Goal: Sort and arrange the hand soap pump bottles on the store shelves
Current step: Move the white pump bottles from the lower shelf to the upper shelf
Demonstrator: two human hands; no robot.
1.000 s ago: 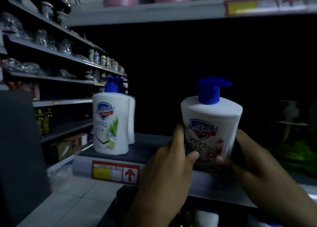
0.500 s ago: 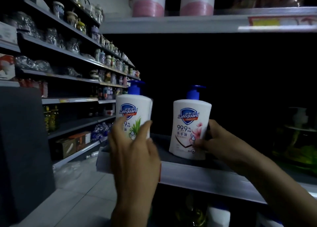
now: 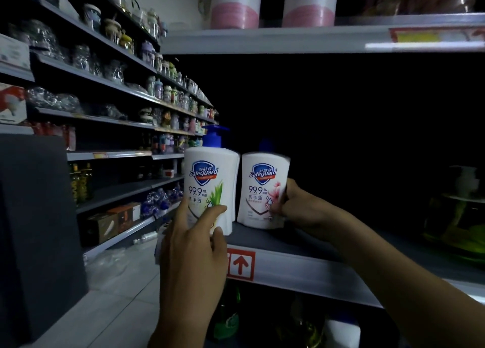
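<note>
1. 2 white Safeguard pump bottles stand upright, labels facing you, at the left end of the dark shelf (image 3: 309,245), just beside each other with a narrow gap between.
2. Your left hand (image 3: 194,245) grips the lower part of the green-leaf bottle (image 3: 210,179), thumb across the front. The hand hides the base, so whether it rests on the shelf cannot be told.
3. Your right hand (image 3: 304,208) holds the pink-flower bottle (image 3: 262,190) by its lower right side, fingers curled round it. Its base sits on the shelf. It is slightly blurred.
4. A sliver of a rear bottle (image 3: 236,185) shows directly behind the green-leaf bottle.
5. A red arrow tag (image 3: 240,265) is fixed to the shelf's front edge, below the gap.
6. 2 pink-and-white containers (image 3: 235,3) stand on the upper shelf (image 3: 262,39).
7. A green bottle (image 3: 456,216) sits in shadow, well apart on the right.
</note>
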